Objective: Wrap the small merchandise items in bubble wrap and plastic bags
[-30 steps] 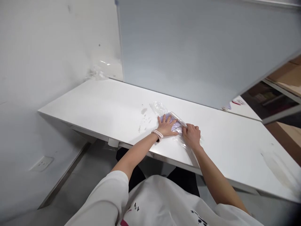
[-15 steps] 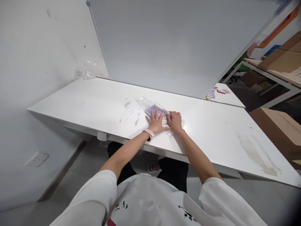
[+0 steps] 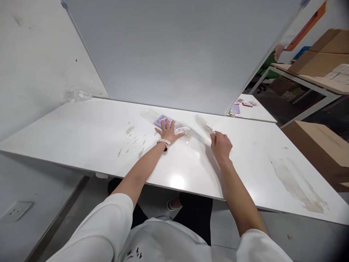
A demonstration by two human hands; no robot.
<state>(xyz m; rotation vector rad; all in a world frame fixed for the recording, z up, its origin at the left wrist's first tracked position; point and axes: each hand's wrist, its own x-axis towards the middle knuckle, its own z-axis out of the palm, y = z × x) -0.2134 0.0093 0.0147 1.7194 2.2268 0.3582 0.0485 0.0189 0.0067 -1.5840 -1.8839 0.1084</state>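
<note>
My left hand lies flat, fingers spread, on a clear plastic bag with a purple item inside, on the white table. My right hand is raised a little to the right of the bag, fingers pinched on a thin clear strip that is blurred. A pale pink watch sits on my left wrist.
A grey partition board stands along the table's back edge. Crumpled clear plastic lies at the far left corner. Small purple and red items rest on a neighbouring table. Cardboard boxes stand at the right. Stains mark the tabletop.
My right hand has pulled away from the bag to the right, holding a thin clear strip. My left hand stays pressed on the bag. The camera has swung to the right.
</note>
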